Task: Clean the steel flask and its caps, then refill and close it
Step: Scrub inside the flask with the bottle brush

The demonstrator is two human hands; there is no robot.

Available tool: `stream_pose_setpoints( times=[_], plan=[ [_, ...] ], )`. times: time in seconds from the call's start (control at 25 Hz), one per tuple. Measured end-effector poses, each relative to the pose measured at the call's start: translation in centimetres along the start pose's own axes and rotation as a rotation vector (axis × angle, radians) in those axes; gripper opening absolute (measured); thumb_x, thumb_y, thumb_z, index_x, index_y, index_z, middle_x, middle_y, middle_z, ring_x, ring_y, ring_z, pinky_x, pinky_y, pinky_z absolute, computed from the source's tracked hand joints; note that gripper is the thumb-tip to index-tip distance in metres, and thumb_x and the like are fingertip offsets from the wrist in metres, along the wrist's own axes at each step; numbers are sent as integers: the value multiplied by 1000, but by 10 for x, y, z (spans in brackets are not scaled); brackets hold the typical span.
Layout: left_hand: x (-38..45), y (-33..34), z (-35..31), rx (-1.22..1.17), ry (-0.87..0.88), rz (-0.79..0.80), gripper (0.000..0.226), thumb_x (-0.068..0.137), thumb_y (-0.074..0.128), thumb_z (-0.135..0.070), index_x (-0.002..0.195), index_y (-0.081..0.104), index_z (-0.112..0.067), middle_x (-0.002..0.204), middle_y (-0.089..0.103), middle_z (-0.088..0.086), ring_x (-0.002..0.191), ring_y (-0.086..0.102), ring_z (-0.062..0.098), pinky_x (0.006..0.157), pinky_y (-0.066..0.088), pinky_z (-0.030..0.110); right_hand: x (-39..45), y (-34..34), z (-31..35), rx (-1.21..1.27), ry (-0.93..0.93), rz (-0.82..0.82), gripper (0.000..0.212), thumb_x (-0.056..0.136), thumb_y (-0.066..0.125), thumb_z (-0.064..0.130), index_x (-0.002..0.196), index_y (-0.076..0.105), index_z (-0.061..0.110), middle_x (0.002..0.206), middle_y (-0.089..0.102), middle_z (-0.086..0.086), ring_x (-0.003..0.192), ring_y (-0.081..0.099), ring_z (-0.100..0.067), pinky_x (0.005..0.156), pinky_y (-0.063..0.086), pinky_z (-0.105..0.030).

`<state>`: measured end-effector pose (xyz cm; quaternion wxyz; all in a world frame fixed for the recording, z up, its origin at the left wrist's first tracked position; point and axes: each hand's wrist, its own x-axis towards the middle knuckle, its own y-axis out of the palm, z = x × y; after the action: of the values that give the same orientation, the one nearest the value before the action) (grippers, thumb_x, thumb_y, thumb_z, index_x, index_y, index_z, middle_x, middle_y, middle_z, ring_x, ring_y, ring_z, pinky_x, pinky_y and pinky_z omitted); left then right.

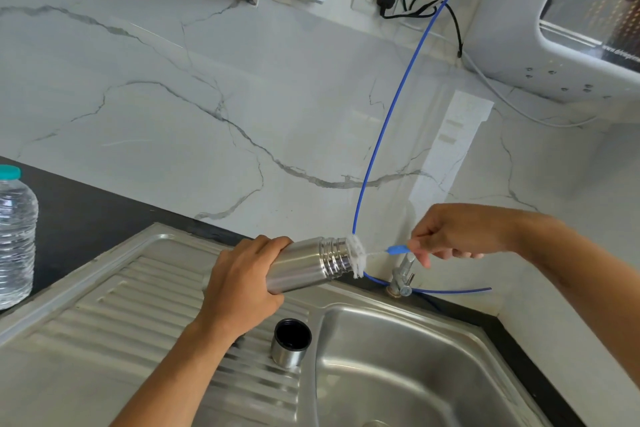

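Left hand (242, 288) grips steel flask (304, 265) sideways over drainboard (114, 315); right hand (450, 236) pinches bottle brush (358, 255) handle, bristles at mouth. Should push brush straight in & twist. Cap (291, 341) sits nr sink basin.

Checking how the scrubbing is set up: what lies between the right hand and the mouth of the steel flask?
In the head view, the bottle brush: the right hand pinches its blue handle, and its white bristles sit at the steel flask's mouth.
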<state>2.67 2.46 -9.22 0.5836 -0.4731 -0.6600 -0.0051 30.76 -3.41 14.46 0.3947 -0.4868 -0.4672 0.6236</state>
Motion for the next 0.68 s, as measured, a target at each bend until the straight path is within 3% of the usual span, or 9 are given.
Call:
stream_pose_setpoints(
  times=[0.12,0.24,0.32,0.4,0.44,0.6,0.68],
  plan=[
    [-2,3,-5,5,16,-1,90,43,92,-22,126,59,-26,102,67,-9,86,64,19,70,52,37,8,16,10,-101,-29,-38,40,104,53,41,79,72,16,58,48,8,51,42,-6,60,37,-23],
    [-5,7,-11,-11,38,16,88,43,90,-21,126,59,-27,102,66,-9,85,63,18,69,50,35,19,33,26,-208,-70,-96,44,104,48,47,80,72,20,67,57,1,64,51,-13,72,45,-33],
    [-4,6,-11,-15,-1,24,90,43,90,-21,126,58,-28,102,66,-10,84,63,18,68,50,35,18,39,31,-429,-60,-307,47,104,38,56,88,69,25,77,64,4,71,58,-16,70,45,-36],
    [-3,6,-9,-32,-42,18,91,43,90,-21,127,57,-27,102,66,-10,83,63,18,68,51,36,15,48,30,-815,-167,-620,52,104,26,60,90,64,27,81,65,5,74,63,-20,60,37,-32],
    [-3,6,-8,-38,-54,20,91,43,90,-20,127,57,-27,102,66,-10,83,63,18,68,52,36,14,54,32,-902,-194,-661,54,103,22,61,89,61,27,80,65,4,72,64,-23,57,33,-31],
    [-4,3,-7,-9,-15,17,91,40,92,-19,124,58,-28,101,66,-10,83,64,19,67,51,36,15,70,30,-837,-206,-518,41,106,20,57,92,42,25,82,55,3,72,56,-27,60,35,-34],
    [-3,2,-10,3,45,13,89,40,93,-18,122,62,-27,101,66,-11,84,63,18,70,51,35,9,62,16,-743,-200,-439,41,104,21,60,91,42,27,77,49,6,71,49,-23,66,40,-37]
  ],
)
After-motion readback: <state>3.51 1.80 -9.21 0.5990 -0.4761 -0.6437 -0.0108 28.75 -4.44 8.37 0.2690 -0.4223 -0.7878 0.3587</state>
